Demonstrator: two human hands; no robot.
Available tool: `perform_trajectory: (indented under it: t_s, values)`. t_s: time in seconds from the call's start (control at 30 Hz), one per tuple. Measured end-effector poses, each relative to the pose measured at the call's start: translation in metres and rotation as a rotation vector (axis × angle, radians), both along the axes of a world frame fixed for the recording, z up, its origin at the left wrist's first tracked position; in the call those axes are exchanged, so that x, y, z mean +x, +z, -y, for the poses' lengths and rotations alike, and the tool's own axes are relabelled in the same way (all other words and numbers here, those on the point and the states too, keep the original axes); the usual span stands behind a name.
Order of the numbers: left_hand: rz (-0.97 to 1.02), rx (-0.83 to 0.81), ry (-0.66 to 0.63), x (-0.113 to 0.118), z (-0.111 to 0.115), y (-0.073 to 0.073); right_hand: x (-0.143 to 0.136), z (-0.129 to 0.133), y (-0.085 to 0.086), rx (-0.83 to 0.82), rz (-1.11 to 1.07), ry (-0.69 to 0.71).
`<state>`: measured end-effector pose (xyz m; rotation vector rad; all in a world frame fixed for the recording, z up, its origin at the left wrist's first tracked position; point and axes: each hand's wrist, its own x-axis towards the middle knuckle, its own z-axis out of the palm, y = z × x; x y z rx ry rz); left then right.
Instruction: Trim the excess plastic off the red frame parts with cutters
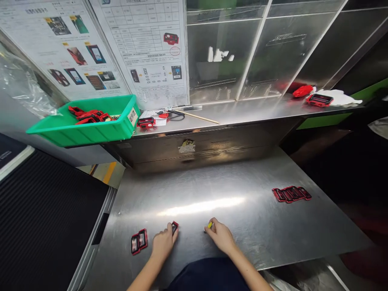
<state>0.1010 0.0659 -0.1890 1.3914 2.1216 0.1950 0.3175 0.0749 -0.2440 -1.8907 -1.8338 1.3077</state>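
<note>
My left hand (163, 242) rests on the steel table (212, 190) near its front edge and grips a small red and black part (175, 227) between thumb and fingers. My right hand (220, 235) lies a short way to the right, closed on a small yellow-tipped tool (209, 225) whose tip touches the table. Two more red and black parts (139, 241) lie side by side just left of my left hand. A row of several similar parts (291, 194) sits farther off on the right side of the table.
A green bin (87, 125) with red parts hangs over the left end of the raised shelf (242, 110). On that shelf lie another red part (146, 122), a thin stick (198, 117), and red items on white cloth (321, 98). A black ribbed belt (45, 218) runs at left.
</note>
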Motion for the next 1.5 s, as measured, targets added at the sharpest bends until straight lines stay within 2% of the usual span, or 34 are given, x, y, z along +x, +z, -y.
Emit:
perform_trajectory:
  t_s: [0.13, 0.27, 0.37, 0.47, 0.6, 0.63, 0.7, 0.77, 0.83, 0.93, 1.0, 1.07, 1.13, 1.17, 1.2, 1.27, 1.37, 1.5]
  values:
    - [-0.063, 0.013, -0.012, -0.009, 0.002, 0.001, 0.0, 0.003, -0.007, -0.003, -0.035, -0.036]
    - [-0.023, 0.038, 0.058, -0.017, -0.011, 0.017, -0.005, 0.001, -0.013, 0.001, -0.076, -0.076]
    - [0.118, 0.095, 0.147, -0.016, -0.025, 0.04, -0.01, -0.002, -0.017, 0.015, -0.108, -0.094]
    - [0.395, 0.092, 0.216, -0.004, -0.027, 0.069, -0.012, -0.002, -0.021, 0.027, -0.107, -0.091]
    - [0.716, 0.057, 0.304, 0.023, -0.004, 0.108, -0.01, -0.001, -0.02, 0.05, -0.095, -0.092]
    - [0.893, 0.041, 0.373, 0.028, 0.003, 0.118, -0.009, -0.002, -0.019, 0.062, -0.101, -0.098]
    - [1.068, 0.032, 0.448, 0.036, 0.014, 0.135, -0.008, -0.004, -0.012, 0.096, -0.13, -0.117]
    - [1.125, 0.028, 0.482, 0.041, 0.02, 0.147, -0.009, -0.008, 0.0, 0.145, -0.183, -0.137]
    - [1.126, 0.018, 0.523, 0.044, 0.023, 0.155, -0.012, -0.01, 0.02, 0.208, -0.25, -0.153]
    - [1.108, -0.014, 0.593, 0.046, 0.025, 0.159, -0.015, -0.007, 0.063, 0.32, -0.345, -0.164]
    - [1.105, -0.041, 0.6, 0.046, 0.026, 0.159, -0.016, -0.002, 0.099, 0.467, -0.418, -0.157]
    - [1.108, -0.081, 0.607, 0.044, 0.029, 0.157, -0.017, 0.003, 0.133, 0.886, -0.537, -0.071]
    - [1.102, -0.113, 0.614, 0.041, 0.032, 0.153, -0.019, 0.006, 0.161, 1.322, -0.5, 0.123]
    - [1.087, -0.113, 0.619, 0.04, 0.034, 0.151, -0.021, 0.006, 0.171, 1.436, -0.425, 0.213]
    - [1.064, -0.099, 0.624, 0.038, 0.036, 0.148, -0.023, 0.006, 0.177, 1.505, -0.347, 0.284]
    - [0.999, -0.033, 0.626, 0.034, 0.039, 0.143, -0.028, 0.005, 0.183, 1.537, -0.237, 0.34]
    - [0.913, 0.062, 0.624, 0.03, 0.044, 0.136, -0.035, 0.006, 0.183, 1.565, -0.238, 0.316]
    - [0.87, 0.048, 0.627, 0.029, 0.046, 0.132, -0.037, 0.008, 0.182, 1.604, -0.293, 0.308]
